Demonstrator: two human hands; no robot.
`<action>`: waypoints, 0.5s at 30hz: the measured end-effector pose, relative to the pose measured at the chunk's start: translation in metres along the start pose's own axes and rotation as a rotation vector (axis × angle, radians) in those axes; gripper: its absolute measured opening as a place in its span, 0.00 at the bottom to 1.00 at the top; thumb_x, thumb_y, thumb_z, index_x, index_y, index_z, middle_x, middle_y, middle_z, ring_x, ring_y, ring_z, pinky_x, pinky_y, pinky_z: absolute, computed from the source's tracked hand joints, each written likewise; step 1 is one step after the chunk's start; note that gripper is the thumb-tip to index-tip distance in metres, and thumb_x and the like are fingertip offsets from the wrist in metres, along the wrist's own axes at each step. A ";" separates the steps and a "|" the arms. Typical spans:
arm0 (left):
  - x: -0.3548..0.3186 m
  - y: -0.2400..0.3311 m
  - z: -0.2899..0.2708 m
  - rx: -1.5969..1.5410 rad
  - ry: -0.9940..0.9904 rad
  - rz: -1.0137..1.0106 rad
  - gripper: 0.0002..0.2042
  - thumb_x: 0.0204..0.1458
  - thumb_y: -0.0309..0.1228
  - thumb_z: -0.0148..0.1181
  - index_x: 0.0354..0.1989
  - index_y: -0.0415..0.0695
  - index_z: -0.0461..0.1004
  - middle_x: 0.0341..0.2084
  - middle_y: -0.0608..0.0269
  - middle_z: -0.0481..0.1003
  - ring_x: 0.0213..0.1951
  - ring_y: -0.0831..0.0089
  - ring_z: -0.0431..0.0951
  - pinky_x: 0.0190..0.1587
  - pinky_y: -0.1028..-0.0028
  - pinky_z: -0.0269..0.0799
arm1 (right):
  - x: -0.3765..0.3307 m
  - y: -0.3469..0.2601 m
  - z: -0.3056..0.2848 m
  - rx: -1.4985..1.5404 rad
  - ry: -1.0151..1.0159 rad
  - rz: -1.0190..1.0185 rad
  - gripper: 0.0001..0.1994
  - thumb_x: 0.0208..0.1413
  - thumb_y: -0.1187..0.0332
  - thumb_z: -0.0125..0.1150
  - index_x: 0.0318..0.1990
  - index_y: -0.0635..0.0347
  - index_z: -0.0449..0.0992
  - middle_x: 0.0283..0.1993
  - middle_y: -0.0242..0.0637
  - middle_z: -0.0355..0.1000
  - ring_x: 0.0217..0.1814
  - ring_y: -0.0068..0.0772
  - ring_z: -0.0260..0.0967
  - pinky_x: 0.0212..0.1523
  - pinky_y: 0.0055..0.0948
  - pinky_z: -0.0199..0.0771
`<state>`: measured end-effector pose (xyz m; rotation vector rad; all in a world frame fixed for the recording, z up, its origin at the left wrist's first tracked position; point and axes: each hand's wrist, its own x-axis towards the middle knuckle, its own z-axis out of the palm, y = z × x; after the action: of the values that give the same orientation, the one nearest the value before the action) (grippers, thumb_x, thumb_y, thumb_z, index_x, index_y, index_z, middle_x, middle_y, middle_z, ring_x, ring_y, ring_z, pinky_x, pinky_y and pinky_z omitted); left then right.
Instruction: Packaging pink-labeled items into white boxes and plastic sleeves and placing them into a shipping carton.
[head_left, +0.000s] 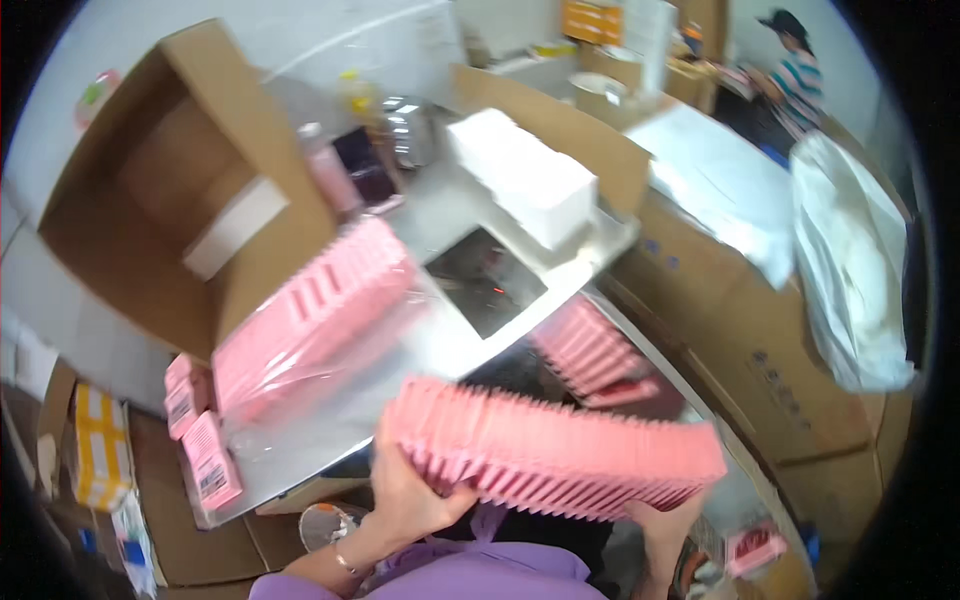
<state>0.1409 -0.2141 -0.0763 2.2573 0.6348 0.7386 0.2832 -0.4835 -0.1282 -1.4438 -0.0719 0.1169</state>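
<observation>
Between my two hands is a long row of pink flat cartons, packed tightly face to face and held level in front of my body. My left hand grips its left end, thumb along the near side. At the right end, my right hand is closed on the underside, its fingers partly hidden by the cartons. On the metal table lies a similar pink stack in clear plastic. Two small pink boxes sit at the table's left edge. More pink cartons rest below the table's right edge.
An open cardboard box stands at the table's back left. White boxes and a dark square opening or panel are farther back. Large cartons with white bags line the right. Another person sits at the far right.
</observation>
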 end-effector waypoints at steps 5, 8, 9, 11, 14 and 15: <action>-0.060 -0.044 -0.088 -0.033 0.400 -0.236 0.47 0.32 0.36 0.76 0.61 0.31 0.55 0.46 0.46 0.73 0.47 0.54 0.77 0.51 0.62 0.74 | 0.019 0.016 0.132 -0.036 -0.563 -0.053 0.58 0.26 0.64 0.88 0.67 0.66 0.52 0.61 0.45 0.63 0.64 0.39 0.65 0.64 0.38 0.67; -0.089 -0.066 -0.126 0.291 0.344 -0.517 0.49 0.32 0.36 0.75 0.64 0.34 0.52 0.45 0.45 0.73 0.47 0.52 0.78 0.51 0.60 0.74 | 0.020 0.027 0.188 -0.347 -0.722 -0.200 0.58 0.26 0.62 0.88 0.66 0.67 0.54 0.61 0.48 0.62 0.64 0.42 0.63 0.64 0.40 0.65; -0.091 -0.061 -0.135 0.271 0.373 -0.538 0.50 0.31 0.36 0.75 0.65 0.35 0.51 0.47 0.44 0.72 0.48 0.51 0.77 0.51 0.59 0.74 | 0.018 0.020 0.203 -0.374 -0.754 -0.197 0.58 0.25 0.61 0.88 0.65 0.67 0.55 0.61 0.49 0.61 0.64 0.43 0.63 0.64 0.41 0.64; -0.098 -0.063 -0.145 0.239 0.402 -0.579 0.51 0.31 0.36 0.75 0.66 0.36 0.50 0.48 0.42 0.72 0.49 0.50 0.77 0.52 0.58 0.74 | 0.015 -0.003 0.220 -0.431 -0.805 -0.209 0.58 0.25 0.59 0.87 0.66 0.67 0.55 0.60 0.50 0.61 0.63 0.45 0.64 0.64 0.42 0.64; -0.107 -0.074 -0.152 0.309 0.406 -0.533 0.52 0.32 0.36 0.75 0.67 0.36 0.50 0.52 0.41 0.70 0.51 0.52 0.76 0.53 0.59 0.74 | 0.024 -0.029 0.241 -0.540 -0.891 -0.242 0.57 0.27 0.55 0.86 0.65 0.66 0.56 0.57 0.51 0.62 0.60 0.49 0.64 0.63 0.44 0.64; -0.106 -0.074 -0.152 0.306 0.412 -0.550 0.52 0.32 0.36 0.75 0.67 0.36 0.50 0.52 0.41 0.70 0.51 0.52 0.76 0.53 0.59 0.74 | 0.030 -0.036 0.250 -0.593 -0.926 -0.268 0.56 0.29 0.51 0.84 0.65 0.66 0.57 0.56 0.51 0.62 0.59 0.51 0.65 0.62 0.45 0.64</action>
<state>-0.0519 -0.1628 -0.0699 2.0370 1.5802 0.8655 0.2843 -0.2380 -0.0619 -1.8388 -1.1306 0.5734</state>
